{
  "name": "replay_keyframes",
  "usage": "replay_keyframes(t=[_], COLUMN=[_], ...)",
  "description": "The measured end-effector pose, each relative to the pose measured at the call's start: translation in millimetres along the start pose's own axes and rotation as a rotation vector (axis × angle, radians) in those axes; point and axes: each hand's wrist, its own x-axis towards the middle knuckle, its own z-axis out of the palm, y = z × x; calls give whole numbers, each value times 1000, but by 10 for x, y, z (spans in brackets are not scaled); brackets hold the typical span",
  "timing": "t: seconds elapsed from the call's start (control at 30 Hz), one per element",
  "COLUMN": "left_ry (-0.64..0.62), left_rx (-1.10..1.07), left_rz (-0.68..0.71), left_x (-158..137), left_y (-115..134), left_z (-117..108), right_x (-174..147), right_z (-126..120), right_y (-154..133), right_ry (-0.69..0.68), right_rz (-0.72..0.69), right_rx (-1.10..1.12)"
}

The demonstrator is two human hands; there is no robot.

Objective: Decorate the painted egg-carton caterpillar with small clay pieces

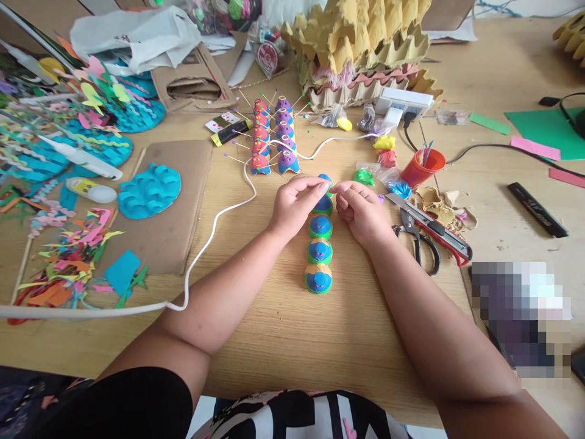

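A row of egg-carton cups [319,251], coated in blue and green clay with small pink marks, stands in front of me. Over its far end, my left hand [297,204] has thumb and forefinger pinched together. Just across from it, my right hand [360,208] is closed too, its forefinger and thumb tips close to the left fingertips. Anything held in either pinch is too small to make out. The farthest cups are partly hidden by the fingers. Beyond them stand a red cup row [261,137] and a purple cup row [286,135], with pins stuck in.
A utility knife [429,228] and scissors [418,238] lie right, near an orange cup [423,167] and bagged clay [364,177]. A white cord [214,225] crosses the left side. Cardboard [159,244] bears a blue disc [150,190]; egg trays [361,49] are stacked behind.
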Motion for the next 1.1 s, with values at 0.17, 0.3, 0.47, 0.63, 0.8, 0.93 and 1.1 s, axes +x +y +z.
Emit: replay_keyframes(t=[0.17,0.3,0.47,0.63,0.8,0.93,1.1], left_ry=[-1,-10,0,-20,-48,-73,-81], left_rx=[-2,15,-52,-66,-75,-57,-39], left_rz=[13,11,-63,-62,-44,-5,4], left_x=[-4,-4,7,9,-6,-11,2], left_y=[39,83,75,49,18,-9,0], left_z=[9,10,7,12,15,7,1], right_x=[-4,-6,-5,-5,7,11,5], right_z=[2,9,11,-3,7,3,-2], right_y=[-1,0,4,13,-6,-10,-11], right_ry=[-13,0,5,1,0,-10,-13], right_rz=[16,17,17,22,9,0,-1], right_rx=[-38,-35,-33,-47,-18,-21,-4])
